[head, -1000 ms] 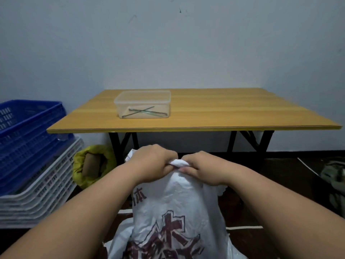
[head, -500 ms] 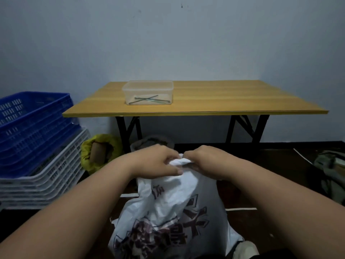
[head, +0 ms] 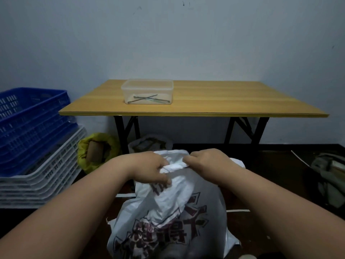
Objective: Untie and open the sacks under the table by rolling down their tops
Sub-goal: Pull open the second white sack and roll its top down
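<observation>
Hands, left hand (head: 149,168) and right hand (head: 209,163), grip clamped on white sack (head: 168,208) top.

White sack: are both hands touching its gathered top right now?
Touching. The head view shows the left hand and right hand each gripping the bunched top of the white sack.

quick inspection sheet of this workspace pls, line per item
surface: wooden table on black legs; dark floor below
job's things: white sack in front, top bunched; yellow sack and another sack by the table legs, both open
clutter: clear box on the table with thin metal pieces inside
grippers: left hand and right hand pinch the white sack's top
cables: nothing seen
surroundings: blue crate on white crates at left; bag at right; plain wall
</observation>
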